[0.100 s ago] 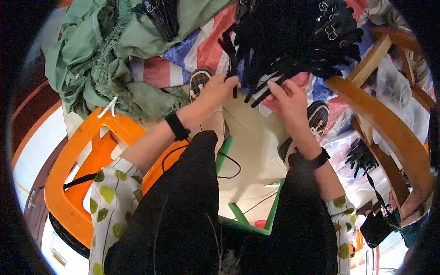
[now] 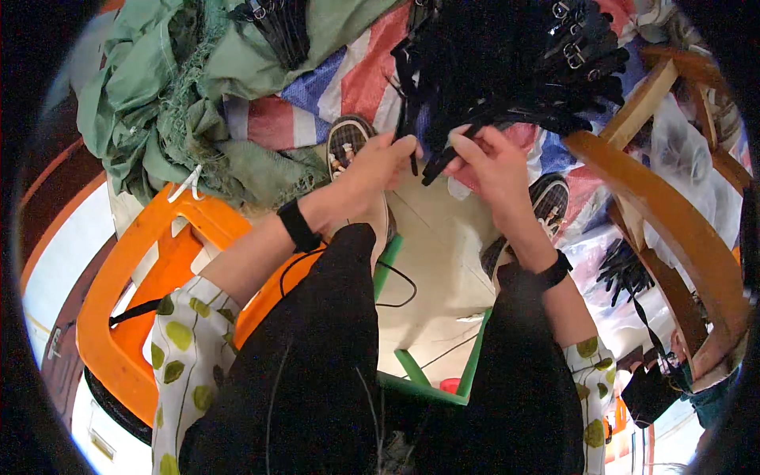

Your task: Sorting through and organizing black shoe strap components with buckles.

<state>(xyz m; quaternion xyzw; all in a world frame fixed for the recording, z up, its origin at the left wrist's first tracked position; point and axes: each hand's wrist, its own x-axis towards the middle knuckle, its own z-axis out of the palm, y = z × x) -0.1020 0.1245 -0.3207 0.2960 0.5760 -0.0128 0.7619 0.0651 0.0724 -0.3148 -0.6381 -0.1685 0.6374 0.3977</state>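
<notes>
A black strap (image 2: 408,119) is pinched between the thumb and fingers of my left hand (image 2: 372,174), its short end hanging below the grip. Just to the right, my right hand (image 2: 497,170) is closed on the ends of several black straps (image 2: 435,166). These run up toward a large heap of black straps (image 2: 499,63) at the top centre. Metal buckles (image 2: 574,55) show along the heap's right side. The two hands are a short gap apart, over the floor between my shoes.
A striped woven sheet (image 2: 348,87) lies under the heap. Green cloth (image 2: 142,111) is bunched at left, with more buckled straps (image 2: 281,32) on it. An orange plastic stool (image 2: 103,317) stands left, a wooden frame (image 2: 665,198) right. Green bars (image 2: 427,392) show between my legs.
The strap ends in my right hand have swung closer together and slightly left. My left hand has shifted a little to the right with its strap.
</notes>
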